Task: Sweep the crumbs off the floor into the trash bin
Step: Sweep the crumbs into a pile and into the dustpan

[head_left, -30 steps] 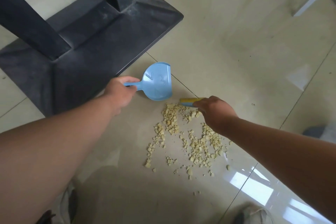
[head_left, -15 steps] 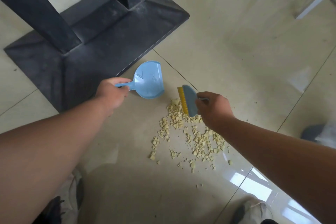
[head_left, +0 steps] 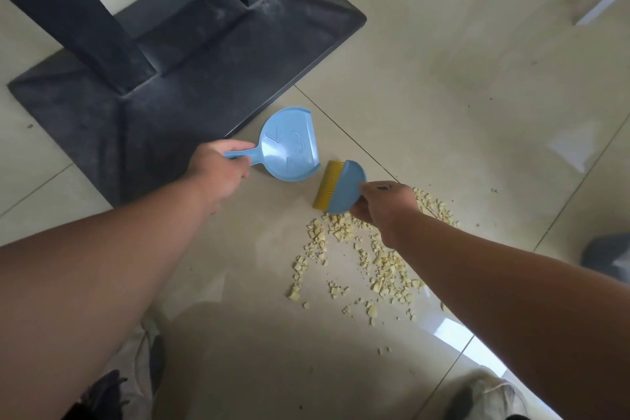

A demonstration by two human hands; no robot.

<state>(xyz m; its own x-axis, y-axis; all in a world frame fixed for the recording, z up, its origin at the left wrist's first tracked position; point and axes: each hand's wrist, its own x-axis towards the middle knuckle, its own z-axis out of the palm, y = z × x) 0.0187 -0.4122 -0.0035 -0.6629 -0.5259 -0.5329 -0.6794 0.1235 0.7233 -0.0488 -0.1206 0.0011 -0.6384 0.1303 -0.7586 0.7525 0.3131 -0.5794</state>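
Head view:
Left hand (head_left: pixel 218 167): grip curled round the handle of the dustpan (head_left: pixel 289 147), pan empty.
Right hand (head_left: pixel 387 203): grip wrapped on the brush (head_left: pixel 341 189), just beside dustpan.
Crumbs (head_left: pixel 381 259): scattered on floor, near dustpan's mouth.
Progress: nothing collected; trash bin unseen.

Pale yellow crumbs (head_left: pixel 366 259) lie scattered on the tiled floor (head_left: pixel 443 95). A small blue dustpan (head_left: pixel 289 147) sits beside them, and a blue brush (head_left: pixel 342 186) with yellow bristles is tilted at the pile's edge.
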